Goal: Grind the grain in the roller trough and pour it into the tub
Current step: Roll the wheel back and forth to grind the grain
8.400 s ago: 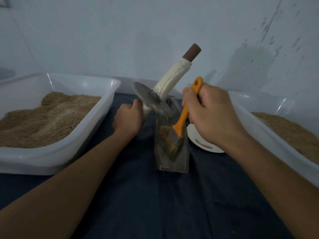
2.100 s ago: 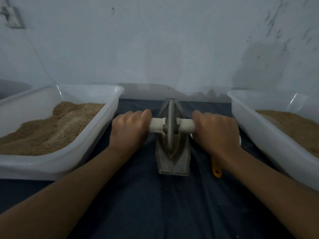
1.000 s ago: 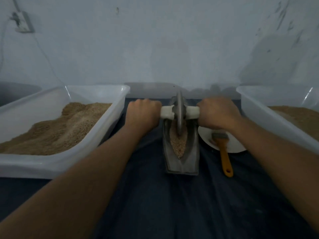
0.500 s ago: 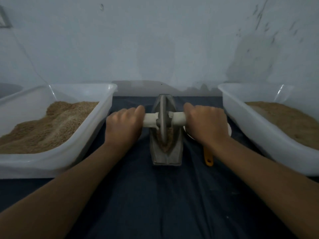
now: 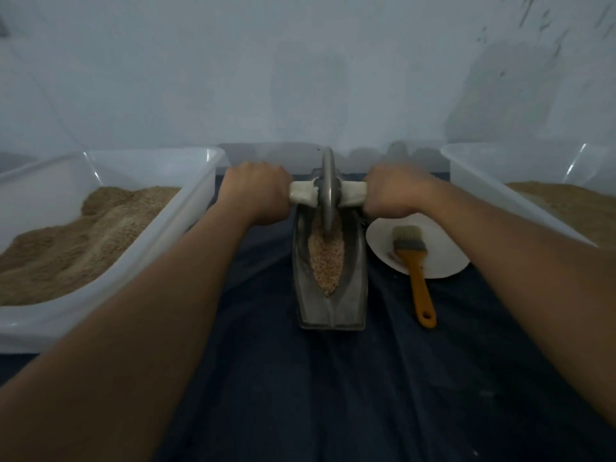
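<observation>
Metal trough [image 5: 346, 295] held grain [image 5: 326, 258]; at its far end we gripped the wheel [image 5: 328, 191] handles, left hand [image 5: 256, 191] and right hand [image 5: 396, 191]. Tubs [image 5: 200, 191] flanked the trough.

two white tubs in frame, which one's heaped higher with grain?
The left tub, beside the left hand: its grain heaps near the rim at the back. The right tub shows a lower, flatter layer and runs partly out of frame.
</observation>
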`<state>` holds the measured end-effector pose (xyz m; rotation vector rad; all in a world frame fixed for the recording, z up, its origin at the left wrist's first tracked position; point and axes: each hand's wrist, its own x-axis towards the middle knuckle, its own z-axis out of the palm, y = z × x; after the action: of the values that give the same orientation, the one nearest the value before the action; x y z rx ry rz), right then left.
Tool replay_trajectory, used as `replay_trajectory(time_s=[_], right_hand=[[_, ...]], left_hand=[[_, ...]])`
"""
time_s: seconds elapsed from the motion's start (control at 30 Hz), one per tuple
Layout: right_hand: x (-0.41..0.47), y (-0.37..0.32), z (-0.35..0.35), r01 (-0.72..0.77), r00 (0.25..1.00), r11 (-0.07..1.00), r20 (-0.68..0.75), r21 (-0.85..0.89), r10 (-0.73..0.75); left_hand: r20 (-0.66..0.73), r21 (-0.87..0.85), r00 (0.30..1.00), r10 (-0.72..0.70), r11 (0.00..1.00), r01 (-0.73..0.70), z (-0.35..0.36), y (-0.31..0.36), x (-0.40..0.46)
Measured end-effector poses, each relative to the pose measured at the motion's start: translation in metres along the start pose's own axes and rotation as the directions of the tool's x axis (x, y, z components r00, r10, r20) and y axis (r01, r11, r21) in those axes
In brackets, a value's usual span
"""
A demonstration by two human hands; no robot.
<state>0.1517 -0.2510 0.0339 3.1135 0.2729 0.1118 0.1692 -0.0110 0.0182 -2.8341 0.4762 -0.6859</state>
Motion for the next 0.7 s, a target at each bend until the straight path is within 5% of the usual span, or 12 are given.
replay_trajectory(time_s=[0.17, 0.27, 0.4, 0.53, 0.7], right_hand=[[-0.028, -0.011, 0.004, -0.005, 0.974, 0.992, -0.226, -0.127, -0.024], [-0.066, -0.025, 0.016, -0.048, 0.875, 0.954, -0.474, -0.296, -0.103], [-0.105, -0.032, 0.03, -0.071, 0.754, 0.959, -0.644, -0.275, -0.129], [-0.1, -0.028, 0.04, -0.098, 0.734, 0.959, -0.67, -0.267, -0.112], [-0.043, -0.014, 0.022, -0.054, 0.916, 0.985, -0.402, -0.161, -0.016]], left_hand=[[-0.086, -0.108, 0.995, -0.049, 0.993, 0.039, -0.001, 0.005, -0.036], [-0.278, -0.079, 0.957, -0.084, 0.995, 0.064, 0.0, 0.018, -0.079], [-0.468, -0.054, 0.883, -0.043, 0.998, 0.02, -0.003, 0.021, -0.1], [-0.485, -0.073, 0.873, -0.043, 0.997, 0.009, 0.004, 0.019, -0.09], [-0.257, -0.087, 0.965, -0.051, 0.996, 0.03, 0.008, 0.008, -0.045]])
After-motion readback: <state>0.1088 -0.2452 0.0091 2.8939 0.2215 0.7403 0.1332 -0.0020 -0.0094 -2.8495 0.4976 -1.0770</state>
